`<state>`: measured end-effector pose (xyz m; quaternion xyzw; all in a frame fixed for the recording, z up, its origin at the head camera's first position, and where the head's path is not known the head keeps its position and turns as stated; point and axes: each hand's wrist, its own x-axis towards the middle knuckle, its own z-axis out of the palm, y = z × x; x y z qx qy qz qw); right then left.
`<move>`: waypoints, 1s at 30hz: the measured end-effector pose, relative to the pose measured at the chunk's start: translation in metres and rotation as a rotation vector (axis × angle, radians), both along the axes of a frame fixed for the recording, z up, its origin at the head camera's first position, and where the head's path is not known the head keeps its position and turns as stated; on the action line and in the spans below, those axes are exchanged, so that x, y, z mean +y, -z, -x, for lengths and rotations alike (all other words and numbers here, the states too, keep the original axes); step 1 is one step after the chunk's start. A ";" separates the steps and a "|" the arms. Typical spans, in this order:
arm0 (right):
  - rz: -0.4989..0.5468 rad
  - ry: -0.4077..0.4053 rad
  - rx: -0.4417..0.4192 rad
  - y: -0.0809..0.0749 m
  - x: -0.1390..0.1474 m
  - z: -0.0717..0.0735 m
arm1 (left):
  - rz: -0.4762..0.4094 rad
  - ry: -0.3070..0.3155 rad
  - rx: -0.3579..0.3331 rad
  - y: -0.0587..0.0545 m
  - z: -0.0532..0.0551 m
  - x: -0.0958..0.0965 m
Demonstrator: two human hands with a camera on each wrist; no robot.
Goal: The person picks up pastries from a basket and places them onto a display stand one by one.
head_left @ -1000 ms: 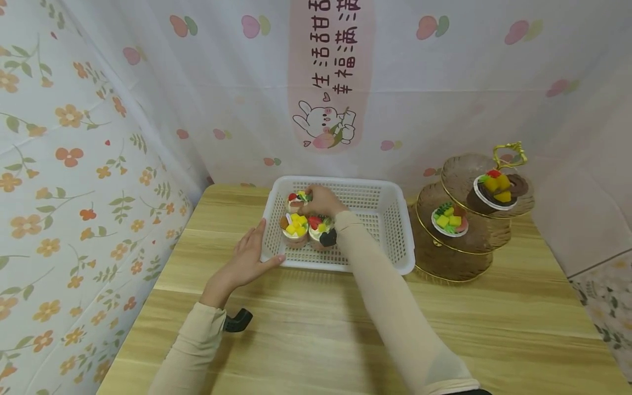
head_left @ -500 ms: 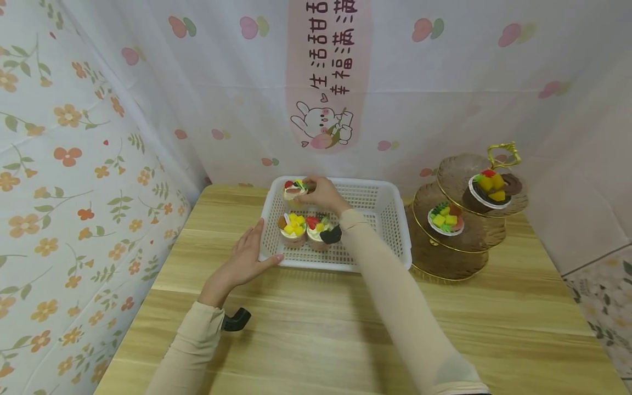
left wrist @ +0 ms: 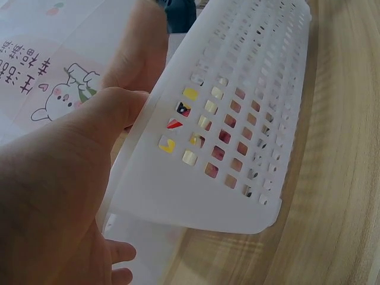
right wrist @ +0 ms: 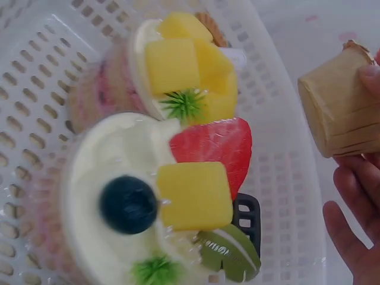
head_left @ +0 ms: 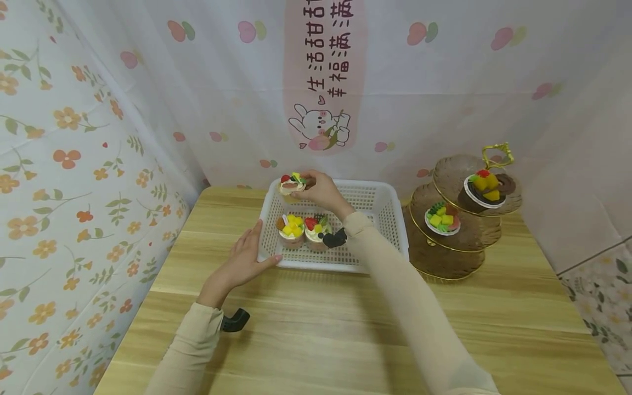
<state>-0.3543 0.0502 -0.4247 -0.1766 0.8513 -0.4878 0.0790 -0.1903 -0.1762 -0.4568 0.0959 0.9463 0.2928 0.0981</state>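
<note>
the right hand (head_left: pixel 322 192) held a cupcake (head_left: pixel 291 187), its thumb and fingers clamped on the tan paper cup (right wrist: pixel 341 104). the white basket (head_left: pixel 340 268) lay lower than that grip; inside it, on the grip's near side, stood a yellow-cubed dessert cup (head_left: pixel 292 231) just beside a strawberry-topped dessert cup (head_left: pixel 314 235). left of the grip and nearer, the left hand (head_left: pixel 245 260) touched the basket's corner, thumb apart from the fingers. a tiered stand (head_left: pixel 446 264) stood well right of the grip.
</note>
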 end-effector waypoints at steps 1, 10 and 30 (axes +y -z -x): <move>-0.003 0.002 0.001 -0.001 0.001 -0.002 | -0.002 -0.001 0.000 0.000 0.000 0.000; -0.045 0.013 0.079 -0.006 0.025 -0.023 | 0.004 -0.006 -0.009 0.000 0.000 0.002; 0.000 0.130 0.164 -0.025 0.085 -0.069 | -0.026 0.016 0.007 0.000 -0.002 0.001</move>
